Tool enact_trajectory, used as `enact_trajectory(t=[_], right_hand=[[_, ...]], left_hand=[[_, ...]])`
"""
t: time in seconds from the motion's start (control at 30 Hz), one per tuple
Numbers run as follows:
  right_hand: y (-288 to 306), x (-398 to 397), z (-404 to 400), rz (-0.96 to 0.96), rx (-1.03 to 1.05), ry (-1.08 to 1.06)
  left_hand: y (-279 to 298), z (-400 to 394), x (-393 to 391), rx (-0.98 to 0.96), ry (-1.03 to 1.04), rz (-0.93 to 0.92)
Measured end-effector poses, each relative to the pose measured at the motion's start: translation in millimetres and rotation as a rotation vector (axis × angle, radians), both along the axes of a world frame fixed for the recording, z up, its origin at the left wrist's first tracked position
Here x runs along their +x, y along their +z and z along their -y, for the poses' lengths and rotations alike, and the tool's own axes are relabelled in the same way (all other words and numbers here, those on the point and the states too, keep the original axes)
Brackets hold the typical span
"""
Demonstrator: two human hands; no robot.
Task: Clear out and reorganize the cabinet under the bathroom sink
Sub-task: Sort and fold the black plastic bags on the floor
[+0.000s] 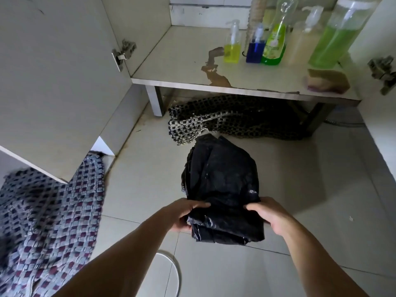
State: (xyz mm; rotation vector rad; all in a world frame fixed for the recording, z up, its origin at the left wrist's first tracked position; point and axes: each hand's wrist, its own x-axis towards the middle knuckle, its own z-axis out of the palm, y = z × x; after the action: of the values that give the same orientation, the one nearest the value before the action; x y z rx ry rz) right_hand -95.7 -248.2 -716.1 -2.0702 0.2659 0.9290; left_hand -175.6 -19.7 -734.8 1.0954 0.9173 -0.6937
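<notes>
Both hands, left hand [186, 213] and right hand [270, 217], fingers pinching near edge of folded black plastic bag [220, 181]. I judge it light, limp, slippery; grip folded edge.

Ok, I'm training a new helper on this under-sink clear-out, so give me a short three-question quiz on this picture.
1. True or false: both hands grip the black plastic bag.
2. Which bottle stands furthest left on the cabinet shelf? A) yellow pump bottle B) blue pump bottle C) green squeeze bottle
3. Fill in: the dark woven mat lies partly under the ____.

Key: 1 true, the left hand and right hand hold its near end. 2 A. 3 shelf.
</notes>
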Motion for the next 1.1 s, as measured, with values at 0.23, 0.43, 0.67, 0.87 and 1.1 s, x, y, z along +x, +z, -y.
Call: enact_trajectory(t=[0.23,0.43,0.67,0.87,1.1], right_hand=[[85,46,-46,0.088,0.049,0.099],[199,83,-89,0.128,-0.009,0.292],[324,136,-160,0.279,0.066,0.315],[320,205,-213,0.472,0.023,0.320],[229,281,-272,0.434,0.139,0.092]], left_hand=[[64,-60,48,-0.047,-0.130,0.090],[182,-109,71,-0.028,-0.254,0.220],[286,-175,126,-0.038,-0.147,0.447],[312,-215,204,0.444,-0.055,0.502],[260,-243,291,1.032,-0.097,0.566]])
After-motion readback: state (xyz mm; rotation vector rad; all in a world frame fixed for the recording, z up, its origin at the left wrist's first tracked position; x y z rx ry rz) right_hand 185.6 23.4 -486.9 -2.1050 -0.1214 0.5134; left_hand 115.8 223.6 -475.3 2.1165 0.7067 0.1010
